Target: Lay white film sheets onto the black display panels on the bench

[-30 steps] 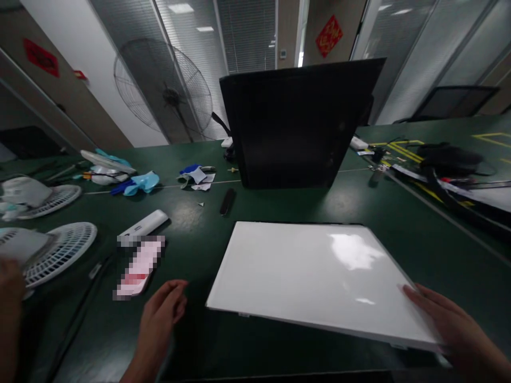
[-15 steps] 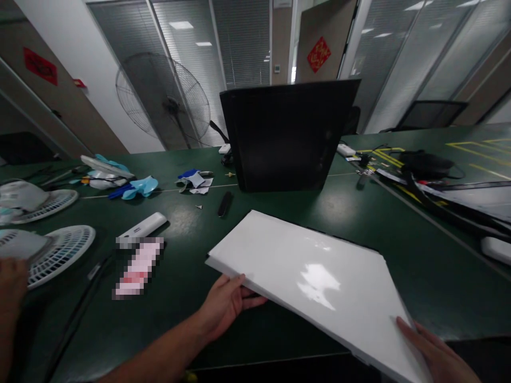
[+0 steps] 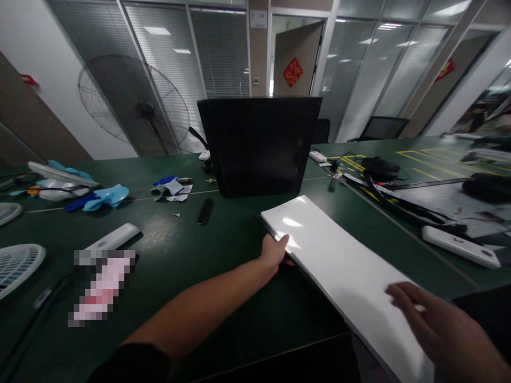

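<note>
A glossy white rectangular panel [image 3: 339, 266] with a dark edge slants from the table's middle toward the lower right. My left hand [image 3: 275, 251] grips its left edge near the far corner, thumb on top and fingers underneath. Over the panel's near right part is my right hand [image 3: 443, 324], slightly blurred, its fingers loosely bent and apart with nothing seen in them. Whether its fingertips touch the surface I cannot tell. The panel's near end runs out of view at the bottom.
A black monitor-like screen [image 3: 261, 146] stands behind the panel. On the left lie a white stick-shaped device [image 3: 114, 236], a pixelated pink item [image 3: 101, 290] and a black oblong object [image 3: 205, 210]. Another white device [image 3: 459, 247] and black cables [image 3: 403, 210] are at right.
The panel has turned, its far end swinging right and away. My left hand has moved along with it, up and right. My right hand has come off the right edge. The view has shifted right.
</note>
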The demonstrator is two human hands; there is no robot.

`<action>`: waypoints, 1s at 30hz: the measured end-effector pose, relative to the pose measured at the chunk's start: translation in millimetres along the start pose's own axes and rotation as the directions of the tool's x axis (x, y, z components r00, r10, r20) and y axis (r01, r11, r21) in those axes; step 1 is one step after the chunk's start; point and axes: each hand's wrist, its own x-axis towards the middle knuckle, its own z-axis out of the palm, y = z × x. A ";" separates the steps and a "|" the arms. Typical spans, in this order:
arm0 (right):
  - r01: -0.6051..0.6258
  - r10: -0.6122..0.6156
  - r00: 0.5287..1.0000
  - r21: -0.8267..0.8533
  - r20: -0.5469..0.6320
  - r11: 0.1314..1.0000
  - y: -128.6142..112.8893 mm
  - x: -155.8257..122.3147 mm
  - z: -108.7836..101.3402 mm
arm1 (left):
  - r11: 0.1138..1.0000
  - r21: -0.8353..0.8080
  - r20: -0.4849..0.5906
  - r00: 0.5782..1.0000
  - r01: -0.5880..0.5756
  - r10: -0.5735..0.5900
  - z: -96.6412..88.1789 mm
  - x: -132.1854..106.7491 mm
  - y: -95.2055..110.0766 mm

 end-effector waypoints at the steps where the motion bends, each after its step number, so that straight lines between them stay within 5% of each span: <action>1: 0.083 -0.084 0.996 0.014 0.005 0.996 -17.6 17.7 4.1 | 1.000 0.008 0.005 1.000 -0.007 0.007 15.4 6.1 -0.4; 3: 0.243 -0.245 0.956 0.036 0.160 0.969 -45.7 48.0 19.5 | 1.000 0.017 0.032 0.999 -0.013 0.013 42.5 14.6 -2.3; 7: 0.252 -0.221 0.916 -0.054 0.335 0.966 -52.2 78.8 50.4 | 1.000 0.006 0.142 0.990 0.020 -0.021 78.0 17.7 -9.1; 11: 0.227 -0.178 0.924 -0.110 0.340 0.968 -27.5 90.2 53.0 | 1.000 0.002 0.195 0.980 0.031 -0.031 100.2 16.0 -14.6; 19: 0.167 -0.150 0.937 -0.027 0.314 0.986 -19.2 119.5 48.9 | 0.998 0.058 0.079 0.997 -0.009 0.005 132.0 26.1 -3.5; 22: 0.178 -0.162 0.940 -0.026 0.300 0.984 -10.1 132.8 55.6 | 0.999 0.045 0.080 0.997 -0.019 0.016 123.8 26.2 1.6; 25: 0.170 -0.147 0.936 -0.045 0.319 0.984 4.4 149.6 62.5 | 1.000 0.014 0.075 0.997 -0.005 0.003 97.0 23.2 7.2; 30: 0.147 -0.104 0.929 -0.097 0.355 0.984 30.4 172.7 78.6 | 0.998 -0.069 -0.004 1.000 -0.006 0.006 3.9 4.5 15.0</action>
